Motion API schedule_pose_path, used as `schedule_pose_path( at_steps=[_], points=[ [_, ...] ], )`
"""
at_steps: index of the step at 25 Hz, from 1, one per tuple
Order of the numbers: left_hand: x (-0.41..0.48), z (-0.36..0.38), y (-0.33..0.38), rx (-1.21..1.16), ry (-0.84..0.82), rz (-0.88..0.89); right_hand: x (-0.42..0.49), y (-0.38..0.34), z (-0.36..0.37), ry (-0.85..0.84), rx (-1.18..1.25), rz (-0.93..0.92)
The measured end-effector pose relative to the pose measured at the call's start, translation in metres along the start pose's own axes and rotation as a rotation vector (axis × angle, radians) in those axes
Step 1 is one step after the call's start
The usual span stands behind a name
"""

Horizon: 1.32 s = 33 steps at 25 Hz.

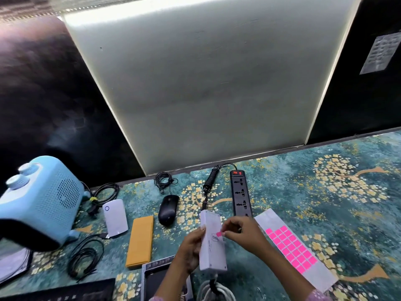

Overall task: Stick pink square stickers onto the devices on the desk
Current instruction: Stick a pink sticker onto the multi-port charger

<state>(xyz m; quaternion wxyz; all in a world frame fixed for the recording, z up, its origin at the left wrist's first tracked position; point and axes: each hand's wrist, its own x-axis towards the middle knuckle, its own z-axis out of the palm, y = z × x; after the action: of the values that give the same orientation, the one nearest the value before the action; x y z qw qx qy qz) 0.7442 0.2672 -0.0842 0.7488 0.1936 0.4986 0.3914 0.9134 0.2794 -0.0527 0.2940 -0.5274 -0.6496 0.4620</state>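
Note:
A long white device (213,253) is held up off the desk, gripped along its left side by my left hand (189,249). My right hand (243,234) pinches a small pink square sticker (219,234) against the device's face, next to its printed label. A white backing sheet (275,218) with several pink square stickers (291,248) lies on the desk just right of my hands. Further devices lie on the desk: a black mouse (168,210), a black power strip (240,193), an orange flat case (141,241), a white power bank (115,217) and a light blue heater (41,200).
The desk wears a teal floral cover (325,192). Coiled black cables (85,259) lie at left, a small cable bundle (163,181) near the wall, a white cord (217,290) below the device. A black framed tray (160,279) and keyboard edge (65,292) sit at the front.

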Motion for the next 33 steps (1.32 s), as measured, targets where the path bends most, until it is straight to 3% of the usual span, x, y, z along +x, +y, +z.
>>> schedule_pose_path(
  at_steps=[11,13,17,20,22,26,28,33],
  points=[
    [-0.006,-0.023,0.017,-0.039,-0.094,-0.046,0.014,-0.021,0.03,0.177,-0.062,0.002],
    [-0.002,-0.021,0.016,-0.049,-0.092,-0.055,0.014,-0.019,0.031,0.281,-0.012,0.04],
    [0.005,-0.013,0.011,-0.017,-0.061,-0.047,0.012,-0.008,0.03,0.18,0.1,0.195],
    [0.004,-0.004,0.013,0.06,-0.017,-0.061,0.012,-0.002,0.028,0.308,0.136,0.235],
    [0.004,0.006,0.015,0.163,0.082,-0.033,0.011,0.005,0.022,0.371,0.13,0.225],
    [0.017,0.025,0.004,0.353,0.512,0.101,0.006,0.019,-0.001,0.391,0.083,0.202],
    [0.018,0.03,-0.003,0.565,0.678,0.14,0.0,0.029,-0.015,0.4,0.043,0.21],
    [0.029,0.042,-0.017,0.959,0.794,0.259,-0.017,0.07,-0.052,0.439,-0.396,0.31]
  ],
)
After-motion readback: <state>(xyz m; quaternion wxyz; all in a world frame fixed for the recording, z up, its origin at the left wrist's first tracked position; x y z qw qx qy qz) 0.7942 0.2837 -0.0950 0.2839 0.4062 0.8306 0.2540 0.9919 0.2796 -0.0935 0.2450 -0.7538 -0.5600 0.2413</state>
